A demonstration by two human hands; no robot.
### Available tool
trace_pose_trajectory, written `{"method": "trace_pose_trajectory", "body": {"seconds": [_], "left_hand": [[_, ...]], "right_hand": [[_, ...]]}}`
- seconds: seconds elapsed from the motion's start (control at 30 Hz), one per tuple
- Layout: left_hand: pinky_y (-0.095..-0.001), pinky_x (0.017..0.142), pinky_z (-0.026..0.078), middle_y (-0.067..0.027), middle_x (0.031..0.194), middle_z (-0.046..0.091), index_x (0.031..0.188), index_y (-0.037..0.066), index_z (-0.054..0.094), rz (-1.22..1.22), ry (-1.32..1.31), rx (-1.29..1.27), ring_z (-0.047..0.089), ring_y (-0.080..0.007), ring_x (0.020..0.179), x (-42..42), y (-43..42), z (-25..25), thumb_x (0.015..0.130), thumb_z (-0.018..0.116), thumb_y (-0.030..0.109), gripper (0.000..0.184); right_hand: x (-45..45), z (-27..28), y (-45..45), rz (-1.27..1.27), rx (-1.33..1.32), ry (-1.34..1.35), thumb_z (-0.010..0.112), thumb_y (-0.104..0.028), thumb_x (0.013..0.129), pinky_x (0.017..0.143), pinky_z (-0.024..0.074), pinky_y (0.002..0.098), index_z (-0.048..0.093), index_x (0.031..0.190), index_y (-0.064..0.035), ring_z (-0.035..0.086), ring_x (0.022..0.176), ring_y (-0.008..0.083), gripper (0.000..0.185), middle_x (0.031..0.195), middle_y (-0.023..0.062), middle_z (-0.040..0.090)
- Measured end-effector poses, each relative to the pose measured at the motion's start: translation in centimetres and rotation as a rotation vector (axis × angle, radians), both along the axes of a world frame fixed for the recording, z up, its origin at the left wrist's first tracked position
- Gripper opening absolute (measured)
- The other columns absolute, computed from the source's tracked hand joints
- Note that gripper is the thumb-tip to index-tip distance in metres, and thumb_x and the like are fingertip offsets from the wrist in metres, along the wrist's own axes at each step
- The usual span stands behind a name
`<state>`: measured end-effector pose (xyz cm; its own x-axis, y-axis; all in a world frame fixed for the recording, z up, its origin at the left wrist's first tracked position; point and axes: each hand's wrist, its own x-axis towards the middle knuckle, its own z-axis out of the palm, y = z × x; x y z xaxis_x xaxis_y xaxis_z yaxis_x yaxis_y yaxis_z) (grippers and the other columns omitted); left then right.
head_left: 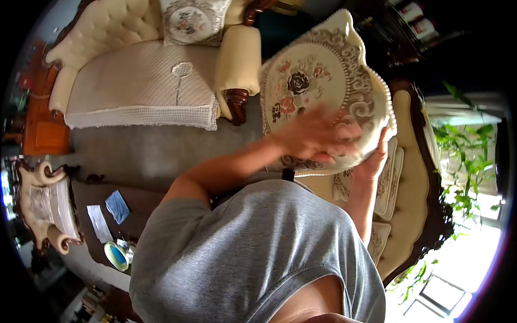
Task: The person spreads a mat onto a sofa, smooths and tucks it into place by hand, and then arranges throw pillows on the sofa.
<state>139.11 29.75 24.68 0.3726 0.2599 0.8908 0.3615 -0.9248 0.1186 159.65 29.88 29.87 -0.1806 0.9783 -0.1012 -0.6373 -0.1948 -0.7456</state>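
Note:
A cream cushion (312,81) with embroidered roses and a scalloped border is held up in front of me, tilted. My right hand (374,160) grips its lower right edge, thumb on the rim and the other fingers mostly hidden. Over the lower part of the cushion's patterned face is my left hand (320,134), blurred by motion, its fingers spread. Whether the left palm touches the fabric I cannot tell. Behind the cushion, partly covered, stands a tufted cream sofa (417,177) with more patterned cushions (385,188) leaning on it.
Another cream sofa (142,81) carries a quilted cover and a similar cushion (188,21). On the dark table (132,199) lie a blue cloth (117,206), a white strip (99,223) and a round green-rimmed object (116,255). An armchair (48,207) stands left; leafy plants (466,156) hang right.

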Motion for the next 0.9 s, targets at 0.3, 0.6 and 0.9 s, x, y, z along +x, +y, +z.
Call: {"method": "trace_pose_trajectory", "body": {"seconds": [0.3,0.6,0.9], "left_hand": [[-0.0457,0.112,0.025,-0.0269,0.149,0.024,0.148,0.002,0.020,1.178,-0.535,-0.701,0.028,-0.0398,0.137,-22.2,-3.5,-7.0,0.096,0.048,0.041,0.070],[-0.0462,0.107,0.028,-0.0078,0.142,0.047,0.127,0.015,0.060,0.803,-0.180,-0.181,0.040,-0.0254,0.132,-16.8,2.0,3.6,0.090,0.053,0.035,0.043],[-0.0351,0.098,0.042,-0.0178,0.122,0.059,0.132,-0.001,0.048,0.247,-1.033,-0.683,0.058,-0.0251,0.110,-24.8,2.3,5.8,0.093,0.045,0.057,0.070]], "right_hand": [[-7.1,2.3,2.2,0.331,0.005,0.290,0.052,-0.044,0.094,0.101,0.0426,0.0508,0.041,0.138,-0.0035,0.049,0.123,0.0337,0.060,0.138,0.0163,0.047],[-10.3,3.1,3.2,0.602,-0.042,0.198,0.058,-0.045,0.091,0.102,0.0416,0.0509,0.045,0.135,-0.0049,0.049,0.122,0.0331,0.062,0.134,0.0162,0.051],[-8.5,2.3,3.6,0.678,-0.067,0.221,0.058,-0.045,0.091,0.101,0.0429,0.0495,0.048,0.130,-0.0047,0.053,0.118,0.0321,0.057,0.130,0.0151,0.054]]}}
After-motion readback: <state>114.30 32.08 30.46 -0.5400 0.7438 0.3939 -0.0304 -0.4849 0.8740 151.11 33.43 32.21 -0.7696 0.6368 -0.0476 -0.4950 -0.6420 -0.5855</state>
